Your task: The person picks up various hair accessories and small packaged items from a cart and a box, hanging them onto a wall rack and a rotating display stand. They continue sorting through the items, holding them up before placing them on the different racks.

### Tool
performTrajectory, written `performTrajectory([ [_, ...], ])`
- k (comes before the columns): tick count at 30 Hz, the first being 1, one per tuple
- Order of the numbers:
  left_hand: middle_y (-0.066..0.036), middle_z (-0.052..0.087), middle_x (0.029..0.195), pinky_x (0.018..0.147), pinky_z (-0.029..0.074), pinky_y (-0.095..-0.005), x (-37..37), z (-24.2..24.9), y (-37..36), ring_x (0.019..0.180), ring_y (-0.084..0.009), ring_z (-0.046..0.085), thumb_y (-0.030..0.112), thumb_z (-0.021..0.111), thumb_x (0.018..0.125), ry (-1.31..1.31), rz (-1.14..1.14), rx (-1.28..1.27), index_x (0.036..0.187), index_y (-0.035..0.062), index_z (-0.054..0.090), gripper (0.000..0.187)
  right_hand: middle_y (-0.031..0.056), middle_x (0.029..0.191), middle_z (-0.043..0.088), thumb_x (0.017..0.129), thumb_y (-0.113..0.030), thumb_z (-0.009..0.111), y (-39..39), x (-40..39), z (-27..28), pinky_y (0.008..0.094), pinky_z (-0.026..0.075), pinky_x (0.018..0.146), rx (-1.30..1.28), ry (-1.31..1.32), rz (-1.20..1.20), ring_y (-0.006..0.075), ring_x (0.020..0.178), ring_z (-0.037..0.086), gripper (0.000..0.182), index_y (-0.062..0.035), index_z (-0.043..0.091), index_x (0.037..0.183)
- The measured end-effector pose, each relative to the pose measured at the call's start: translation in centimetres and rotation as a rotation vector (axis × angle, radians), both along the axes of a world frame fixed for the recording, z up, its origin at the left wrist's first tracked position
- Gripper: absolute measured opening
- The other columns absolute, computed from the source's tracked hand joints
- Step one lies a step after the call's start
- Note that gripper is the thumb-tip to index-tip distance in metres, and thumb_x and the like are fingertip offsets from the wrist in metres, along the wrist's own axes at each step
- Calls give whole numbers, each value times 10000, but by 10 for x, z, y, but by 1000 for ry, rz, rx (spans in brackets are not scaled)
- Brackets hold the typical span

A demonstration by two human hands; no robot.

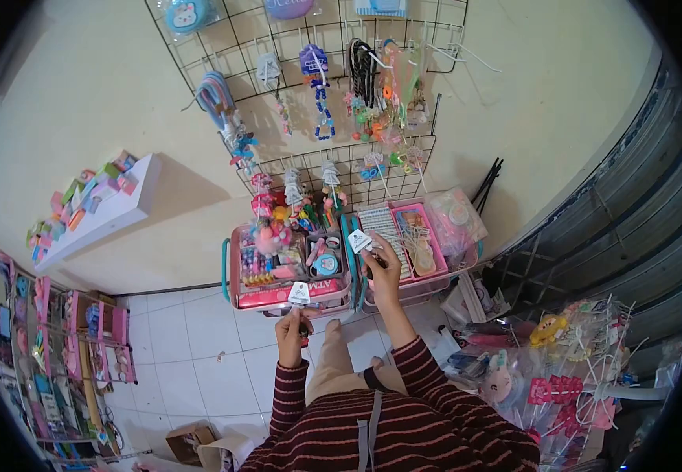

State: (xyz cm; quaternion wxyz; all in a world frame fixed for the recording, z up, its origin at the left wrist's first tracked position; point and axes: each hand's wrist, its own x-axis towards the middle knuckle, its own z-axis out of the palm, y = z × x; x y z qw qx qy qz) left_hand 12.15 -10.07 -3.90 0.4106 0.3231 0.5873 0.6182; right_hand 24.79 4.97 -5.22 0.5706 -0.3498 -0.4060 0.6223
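My left hand (291, 337) is closed on a white tag (299, 293) with a small dark and red item hanging below it. My right hand (384, 270) is raised higher and pinches another white tag (360, 241); a dark item shows partly behind its fingers. Both hands are in front of two baskets. The left basket (231, 271) holds pens, pink pompoms and small boxes. In the right basket (441, 275) are a pink tray (442, 263), striped packets and clear bags.
A black wire grid (258, 93) with hanging accessories is on the wall above the baskets. At left are a white shelf (132, 206) and a pink rack (81, 346). Bagged goods (557, 389) hang at the lower right, near a dark shutter (592, 228).
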Motion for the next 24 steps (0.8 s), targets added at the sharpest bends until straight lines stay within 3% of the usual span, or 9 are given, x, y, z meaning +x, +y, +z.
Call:
performTrajectory([
  [5, 10, 450, 483, 374, 203, -172, -43, -17, 50, 384, -16, 292, 293, 356, 863, 68, -60, 70, 720, 9, 597, 399, 25, 728, 530, 732, -66, 577, 38, -39, -8, 170, 333, 404, -13, -101, -31, 46, 476, 437, 242, 1, 508, 954],
  [9, 26, 412, 464, 375, 209, -184, -66, -22, 83, 384, -21, 283, 259, 377, 861, 63, -72, 109, 699, 3, 587, 368, 6, 599, 507, 731, -100, 586, 62, -59, -23, 174, 293, 355, -31, -109, -47, 54, 445, 431, 185, -9, 523, 879],
  [12, 17, 424, 493, 405, 247, -184, -78, -29, 100, 422, -32, 321, 245, 376, 862, 45, -79, 70, 706, 1, 588, 359, -2, 561, 486, 748, -132, 572, 69, -66, -30, 160, 239, 315, -58, -110, -87, 44, 438, 422, 145, -30, 528, 840],
  [24, -31, 538, 669, 493, 305, -192, -98, -49, 130, 519, -53, 383, 170, 404, 844, 6, -166, 136, 746, -35, 567, 280, 5, 608, 506, 733, -117, 589, 71, -63, -51, 166, 265, 339, -173, -141, -206, 45, 440, 429, 139, -27, 514, 808],
])
